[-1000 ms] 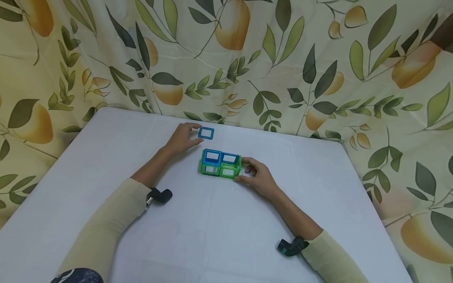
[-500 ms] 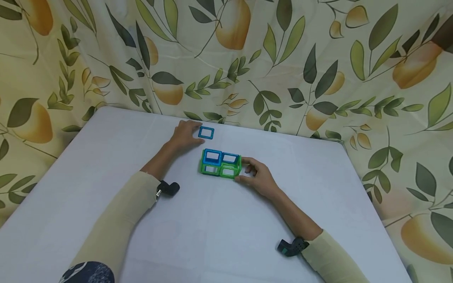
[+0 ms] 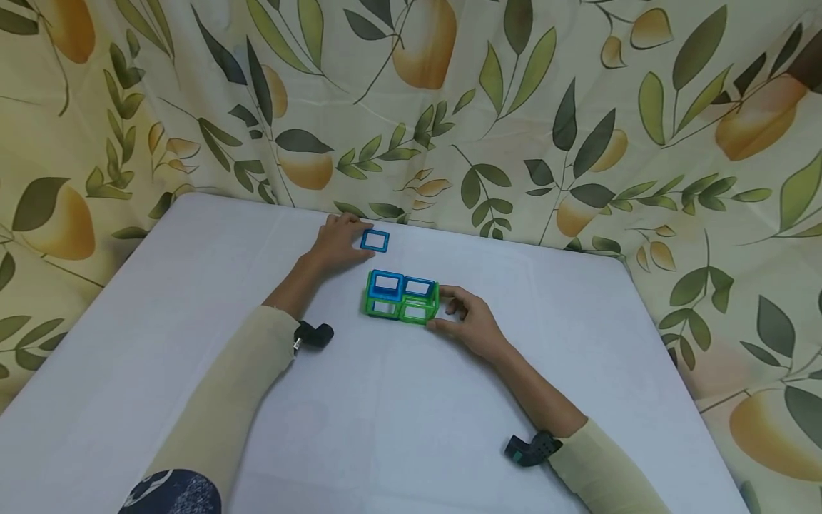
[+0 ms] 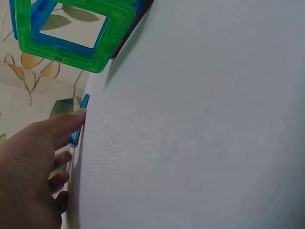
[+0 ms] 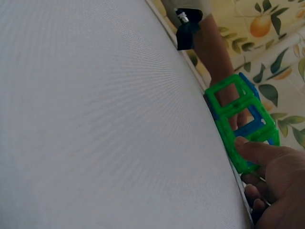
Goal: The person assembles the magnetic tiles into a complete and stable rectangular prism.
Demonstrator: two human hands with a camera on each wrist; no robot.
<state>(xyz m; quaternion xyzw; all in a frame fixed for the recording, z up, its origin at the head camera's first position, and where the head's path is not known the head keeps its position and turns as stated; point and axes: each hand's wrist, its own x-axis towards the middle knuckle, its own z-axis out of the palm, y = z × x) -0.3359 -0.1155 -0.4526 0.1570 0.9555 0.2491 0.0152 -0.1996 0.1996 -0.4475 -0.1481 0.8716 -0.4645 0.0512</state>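
A blue square magnetic tile point(image 3: 375, 240) with a see-through middle lies at the far side of the table. My left hand point(image 3: 338, 243) pinches it at its left side, forefinger along the far corner and thumb at the near one. In the left wrist view the thumb overlaps the tile, seen edge-on. Nearer to me stands a block of green and blue magnetic tiles point(image 3: 402, 297), joined into a low box shape. My right hand point(image 3: 472, 319) holds its right end between thumb and forefinger; in the right wrist view the thumb presses on a green frame point(image 5: 237, 110).
A white cloth covers the table point(image 3: 411, 414). Right behind its far edge hangs a curtain point(image 3: 424, 128) printed with fruit and leaves. Dark wrist cameras point(image 3: 315, 335) sit at both sleeve cuffs.
My left hand and forearm have shifted slightly right and forward, closing in around the blue tile. My right hand and the tile block have stayed put.
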